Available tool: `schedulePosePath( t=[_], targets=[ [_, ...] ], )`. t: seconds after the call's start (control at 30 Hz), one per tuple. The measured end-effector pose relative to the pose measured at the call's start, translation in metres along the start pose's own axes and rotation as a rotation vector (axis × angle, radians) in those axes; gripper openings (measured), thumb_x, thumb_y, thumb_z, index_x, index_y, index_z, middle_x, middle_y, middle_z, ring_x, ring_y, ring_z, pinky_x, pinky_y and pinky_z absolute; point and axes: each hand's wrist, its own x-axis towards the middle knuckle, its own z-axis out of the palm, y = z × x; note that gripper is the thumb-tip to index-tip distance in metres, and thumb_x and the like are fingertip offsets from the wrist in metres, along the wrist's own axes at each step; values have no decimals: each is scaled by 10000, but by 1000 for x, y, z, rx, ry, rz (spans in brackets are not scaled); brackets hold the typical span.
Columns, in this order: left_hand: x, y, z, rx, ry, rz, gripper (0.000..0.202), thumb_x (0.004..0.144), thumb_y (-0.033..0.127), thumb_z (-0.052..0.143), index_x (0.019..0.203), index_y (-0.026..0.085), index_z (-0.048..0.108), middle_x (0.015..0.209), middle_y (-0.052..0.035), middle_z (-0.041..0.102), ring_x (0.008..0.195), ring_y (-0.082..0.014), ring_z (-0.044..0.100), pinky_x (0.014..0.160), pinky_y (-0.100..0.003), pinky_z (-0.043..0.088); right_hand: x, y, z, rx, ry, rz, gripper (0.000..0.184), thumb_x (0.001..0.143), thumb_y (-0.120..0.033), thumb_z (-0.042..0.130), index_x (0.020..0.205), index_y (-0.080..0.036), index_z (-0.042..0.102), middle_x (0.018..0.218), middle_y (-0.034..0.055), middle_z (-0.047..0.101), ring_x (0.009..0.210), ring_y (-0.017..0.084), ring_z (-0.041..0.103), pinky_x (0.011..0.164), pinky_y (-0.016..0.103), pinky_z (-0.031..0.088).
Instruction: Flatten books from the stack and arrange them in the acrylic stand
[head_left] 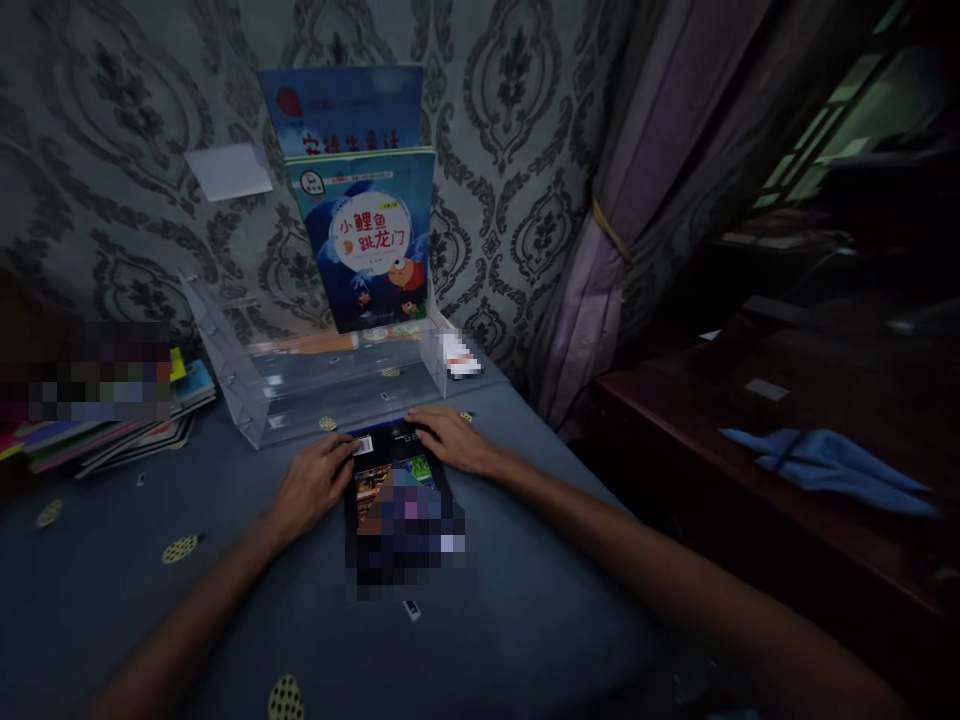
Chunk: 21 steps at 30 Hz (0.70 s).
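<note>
A dark-covered book (390, 478) lies flat on the blue cloth-covered table (187, 600) just in front of a clear acrylic book stand (300, 395). My left hand (315, 482) rests on the book's left edge, fingers curled over it. My right hand (450, 437) lies on the book's top right corner, fingers bent onto the cover. Two blue children's books stand upright in the stand: one with a fish picture (371, 240) in front, another (341, 105) behind it.
A stack of books (105, 415) lies at the table's left. A patterned wall rises behind the stand; a purple curtain (637, 200) hangs at the right. A dark wooden desk (787, 470) with a blue cloth (825, 462) stands to the right.
</note>
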Motion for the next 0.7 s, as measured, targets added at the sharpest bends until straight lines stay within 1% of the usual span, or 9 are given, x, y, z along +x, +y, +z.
schedulePosePath(
  t=[0.07, 0.13, 0.23, 0.33, 0.43, 0.5, 0.57, 0.63, 0.7],
  targets=[
    [4, -1, 0, -33, -60, -13, 336, 949, 224, 424, 1189, 163, 651, 1221, -100, 670, 1070, -221, 670, 922, -374, 548, -4, -1, -2, 21, 26, 19, 294, 934, -148, 511, 1182, -117, 666, 1178, 141, 702, 1158, 240, 602, 1029, 441, 445],
    [13, -1, 0, -68, -122, -35, 350, 948, 249, 436, 1204, 145, 651, 1273, -113, 656, 1140, -234, 645, 979, -399, 518, -13, -4, -6, 54, 63, 75, 285, 947, -171, 492, 1145, -128, 691, 1050, 118, 731, 1024, 229, 637, 951, 421, 475],
    [30, 9, 0, -53, -189, -56, 359, 956, 351, 487, 1171, 128, 669, 1295, -126, 646, 1195, -256, 610, 1036, -434, 469, -28, -8, -14, 138, 105, 168, 307, 945, -195, 487, 1167, -139, 692, 907, 84, 734, 849, 203, 643, 836, 373, 491],
    [41, 36, -2, 65, -209, -32, 442, 941, 497, 528, 1107, 121, 690, 1222, -140, 666, 1146, -291, 610, 1017, -478, 457, -37, -12, -19, 235, 119, 204, 333, 936, -186, 475, 1191, -133, 682, 835, 66, 733, 791, 192, 642, 766, 330, 482],
    [40, 72, -4, 166, -220, -20, 557, 892, 600, 559, 1157, 121, 662, 1164, -152, 653, 1076, -316, 606, 908, -472, 506, -38, -14, -20, 278, 139, 209, 332, 939, -201, 467, 1178, -142, 690, 820, 59, 733, 781, 187, 647, 731, 306, 472],
    [36, 93, -2, 209, -227, -15, 557, 886, 573, 584, 1207, 121, 629, 1183, -170, 636, 1092, -340, 589, 869, -482, 518, -37, -15, -20, 285, 144, 212, 331, 944, -214, 465, 1174, -144, 692, 795, 52, 730, 751, 182, 643, 713, 300, 466],
    [32, 108, 1, 244, -225, -27, 463, 911, 479, 576, 1178, 104, 624, 1177, -196, 636, 1087, -365, 589, 844, -509, 522, -36, -15, -20, 286, 138, 215, 330, 948, -220, 464, 1170, -138, 694, 758, 44, 722, 708, 174, 632, 698, 295, 462],
    [30, 115, 5, 256, -215, -41, 358, 932, 395, 543, 1104, 94, 633, 1145, -216, 651, 1049, -374, 608, 804, -514, 533, -37, -15, -21, 285, 137, 212, 328, 953, -225, 462, 1166, -136, 696, 742, 39, 719, 703, 171, 632, 697, 291, 461],
    [29, 117, 10, 257, -201, -38, 303, 934, 349, 526, 1056, 95, 636, 1117, -221, 672, 1019, -367, 633, 769, -487, 546, -38, -15, -23, 285, 139, 206, 324, 957, -224, 462, 1163, -139, 697, 750, 38, 724, 733, 173, 644, 709, 289, 466]
  ],
)
